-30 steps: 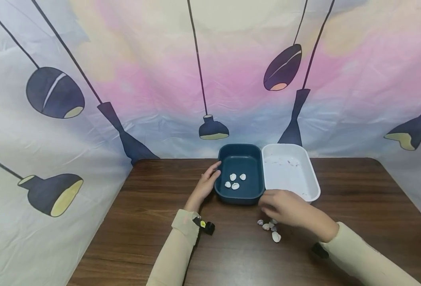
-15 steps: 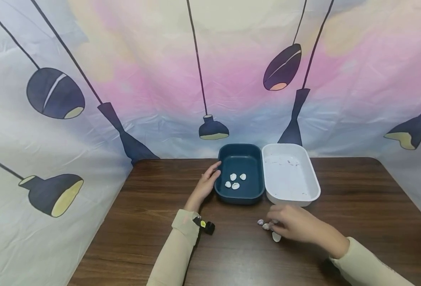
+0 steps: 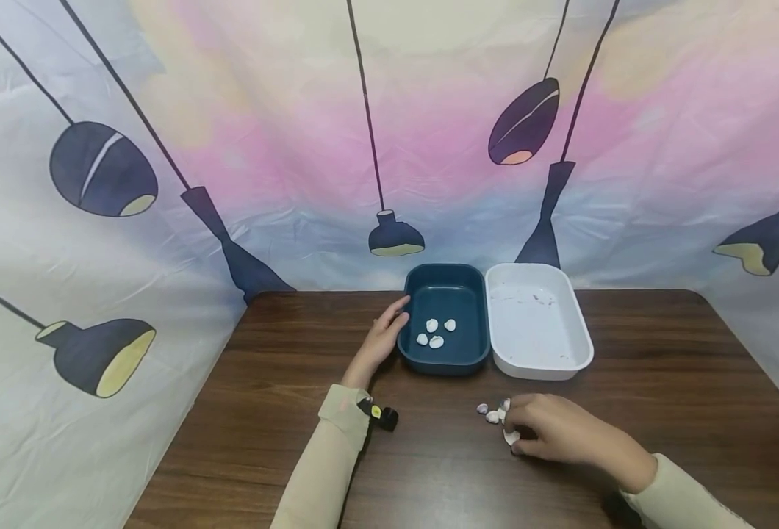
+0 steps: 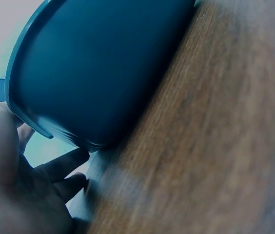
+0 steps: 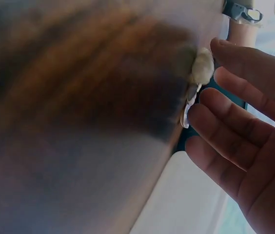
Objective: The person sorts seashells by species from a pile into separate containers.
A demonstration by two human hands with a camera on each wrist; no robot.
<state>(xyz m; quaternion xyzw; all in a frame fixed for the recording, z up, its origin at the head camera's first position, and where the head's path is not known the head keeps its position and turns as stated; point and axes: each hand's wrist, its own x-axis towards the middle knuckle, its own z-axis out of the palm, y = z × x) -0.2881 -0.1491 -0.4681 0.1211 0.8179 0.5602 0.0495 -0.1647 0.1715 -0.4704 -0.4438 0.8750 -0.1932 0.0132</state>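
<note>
A small cluster of shells (image 3: pixel 495 414) lies on the table (image 3: pixel 284 353), near the front of the white tray (image 3: pixel 584 345). The right hand (image 3: pixel 548 430) rests over the cluster, fingers (image 5: pixel 230 141) loosely spread and nothing gripped; the fingertips touch the nearest shell (image 3: pixel 511 436). The shells look light, hard, smooth and brittle, best pinched by the edges. The left hand (image 3: pixel 381 339) lies flat against the blue tray (image 3: pixel 469 283), which holds 4 shells (image 3: pixel 435 333).

Smooth plastic blue tub (image 3: pixel 444 360), wood-grain table (image 3: pixel 284 411), wrinkled cloth backdrop (image 3: pixel 231 147).
</note>
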